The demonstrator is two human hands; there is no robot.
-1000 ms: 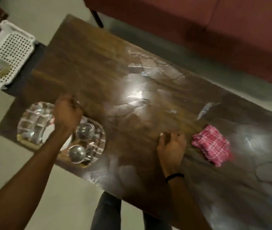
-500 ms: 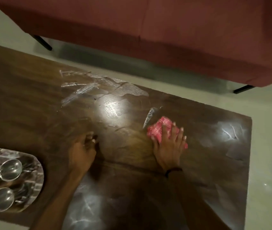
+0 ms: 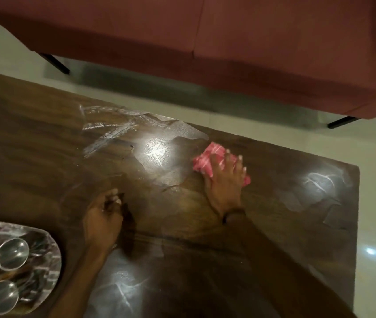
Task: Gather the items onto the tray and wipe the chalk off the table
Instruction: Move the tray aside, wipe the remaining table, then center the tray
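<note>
Two hands are on the table (image 3: 33, 145). The right hand (image 3: 225, 180) lies flat with its fingers spread wide, and it presses down on the pink cloth (image 3: 207, 160). The left hand (image 3: 102, 216) rests on the wood, closer to the person. Its fingers are bent, and I cannot tell if it holds anything. White chalk marks (image 3: 109, 134) lie to the left of the cloth, near the far edge. The shiny tray (image 3: 49, 249) sits at the near left corner with two metal cups (image 3: 12, 253) on it. A red sofa (image 3: 228, 42) stands past the table.
</note>
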